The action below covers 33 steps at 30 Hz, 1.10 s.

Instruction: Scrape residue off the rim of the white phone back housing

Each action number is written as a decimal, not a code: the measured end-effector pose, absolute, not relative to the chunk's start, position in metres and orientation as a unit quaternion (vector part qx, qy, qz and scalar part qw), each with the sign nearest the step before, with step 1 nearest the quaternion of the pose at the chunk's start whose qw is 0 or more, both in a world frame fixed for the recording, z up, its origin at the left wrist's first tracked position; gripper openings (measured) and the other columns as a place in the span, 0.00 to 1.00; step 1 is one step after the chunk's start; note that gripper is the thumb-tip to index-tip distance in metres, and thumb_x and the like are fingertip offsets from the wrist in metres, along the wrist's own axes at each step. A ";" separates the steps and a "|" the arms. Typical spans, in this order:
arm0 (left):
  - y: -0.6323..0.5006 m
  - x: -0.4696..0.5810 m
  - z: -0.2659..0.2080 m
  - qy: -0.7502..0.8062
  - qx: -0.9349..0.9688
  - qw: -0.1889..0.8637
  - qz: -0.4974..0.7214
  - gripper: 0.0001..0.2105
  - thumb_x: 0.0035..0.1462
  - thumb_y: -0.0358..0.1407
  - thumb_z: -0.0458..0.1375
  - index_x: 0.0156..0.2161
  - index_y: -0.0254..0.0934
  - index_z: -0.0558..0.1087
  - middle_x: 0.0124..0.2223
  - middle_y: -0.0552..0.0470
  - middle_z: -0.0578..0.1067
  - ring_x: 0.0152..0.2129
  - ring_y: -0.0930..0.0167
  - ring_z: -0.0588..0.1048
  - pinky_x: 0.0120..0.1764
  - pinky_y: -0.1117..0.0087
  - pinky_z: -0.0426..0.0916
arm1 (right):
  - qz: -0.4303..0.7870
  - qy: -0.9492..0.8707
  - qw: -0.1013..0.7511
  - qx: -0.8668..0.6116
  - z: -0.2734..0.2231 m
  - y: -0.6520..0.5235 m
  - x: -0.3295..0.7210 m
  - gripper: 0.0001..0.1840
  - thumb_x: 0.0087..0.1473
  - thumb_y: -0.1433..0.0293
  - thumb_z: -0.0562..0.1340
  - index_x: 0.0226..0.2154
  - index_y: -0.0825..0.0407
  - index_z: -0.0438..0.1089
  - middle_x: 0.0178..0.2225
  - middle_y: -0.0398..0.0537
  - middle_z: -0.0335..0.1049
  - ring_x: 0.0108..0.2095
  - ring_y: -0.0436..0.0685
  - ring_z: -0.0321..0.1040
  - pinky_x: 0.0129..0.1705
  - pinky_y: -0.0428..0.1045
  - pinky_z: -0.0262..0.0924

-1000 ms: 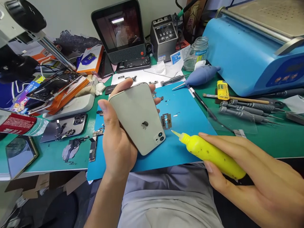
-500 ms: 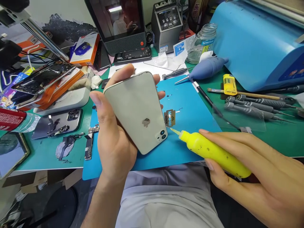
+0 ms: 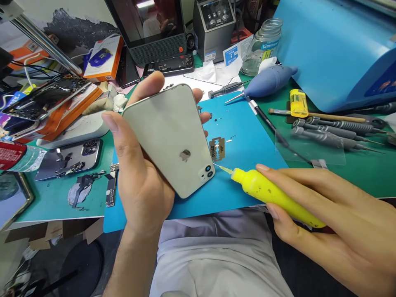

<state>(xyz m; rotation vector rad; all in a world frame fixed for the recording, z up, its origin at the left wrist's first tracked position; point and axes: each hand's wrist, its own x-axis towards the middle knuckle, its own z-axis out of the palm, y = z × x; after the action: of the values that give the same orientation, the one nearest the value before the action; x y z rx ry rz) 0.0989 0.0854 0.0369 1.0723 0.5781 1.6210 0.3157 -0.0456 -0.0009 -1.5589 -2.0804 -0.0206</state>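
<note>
A white phone (image 3: 168, 136) rests tilted in my left hand (image 3: 139, 181), back side up, its two-lens camera block at the lower right corner. My thumb lies along its left edge, with fingertips showing past the far side. Between thumb and fingers, my right hand (image 3: 321, 206) grips a yellow squeeze bottle (image 3: 272, 194) with a thin needle tip. That tip points left and sits by the phone's camera corner; whether it touches, I cannot tell. Just behind the tip, a razor blade (image 3: 217, 149) lies on the blue mat (image 3: 247, 136).
Loose boards and a dark phone (image 3: 72, 159) lie at left, near a bottle with a red label (image 3: 15, 156). A blue air blower (image 3: 269, 84), several screwdrivers (image 3: 331, 138) and a glass jar (image 3: 262, 49) are at right. A large blue machine (image 3: 334, 53) stands behind them.
The view has shifted slightly, so the bench appears a little further left and up. Both hands keep their holds; the bottle's tip still sits close to the phone's camera corner.
</note>
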 end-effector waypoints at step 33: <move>0.074 0.109 0.044 0.276 0.441 0.532 0.668 0.31 0.76 0.66 0.40 0.54 0.46 0.75 0.48 0.57 0.82 0.56 0.68 0.83 0.49 0.71 0.80 | -0.001 -0.768 0.253 -0.588 -0.001 -0.050 0.318 0.28 0.75 0.60 0.60 0.74 0.30 0.67 0.58 0.39 0.79 0.46 0.59 0.82 0.47 0.58 0.72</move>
<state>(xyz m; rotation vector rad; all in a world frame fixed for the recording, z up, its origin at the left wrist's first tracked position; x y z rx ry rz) 0.1088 0.0743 0.0436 1.0522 0.6590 1.5921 0.3179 -0.0497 -0.0008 -1.5981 -2.0880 -0.0030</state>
